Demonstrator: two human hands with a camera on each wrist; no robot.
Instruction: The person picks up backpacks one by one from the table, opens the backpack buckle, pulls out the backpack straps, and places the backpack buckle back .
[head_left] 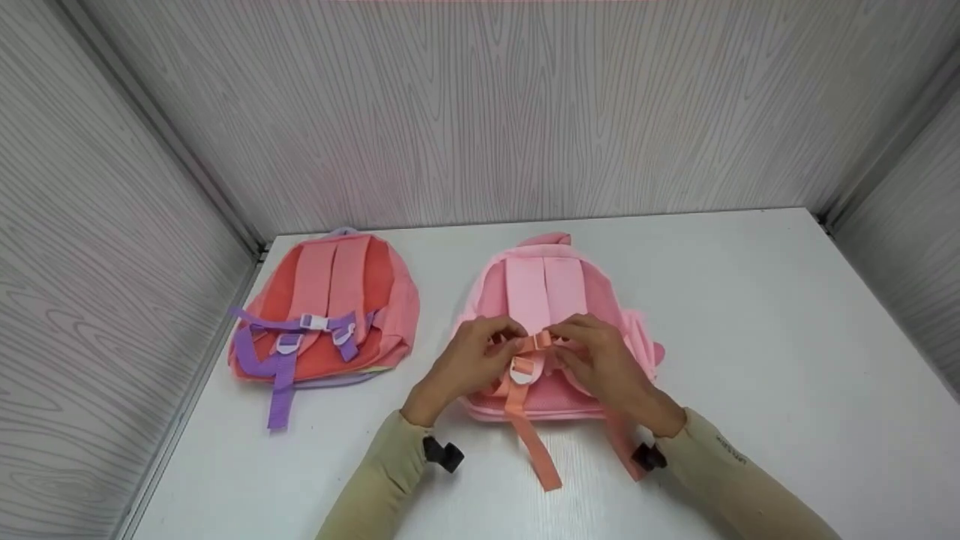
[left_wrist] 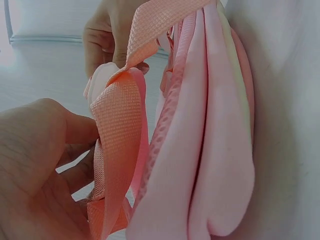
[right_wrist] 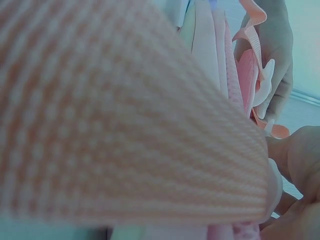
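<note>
A pink backpack (head_left: 600,289) lies with its shoulder-strap side up, in the middle of the table. Over its back panel, my left hand (head_left: 480,352) pinches one side of a short orange cross strap (head_left: 541,340) with thumb and fingers. The right hand (head_left: 604,367) pinches the other side, close by. A small clip seems to sit between the fingertips; its fastening is too small to make out. Below, an orange webbing tail (head_left: 534,446) hangs from a white adjuster (head_left: 522,370). Blurred orange webbing (right_wrist: 130,125) hides much of the right wrist view.
To the left lies a coral-red backpack (head_left: 397,292) with purple straps, its white buckle (head_left: 314,322) joined across the front. A second orange tail (head_left: 622,446) hangs by the right wrist. Grey wood-grain panels (head_left: 480,112) rise behind and at both sides of the white table (head_left: 787,337).
</note>
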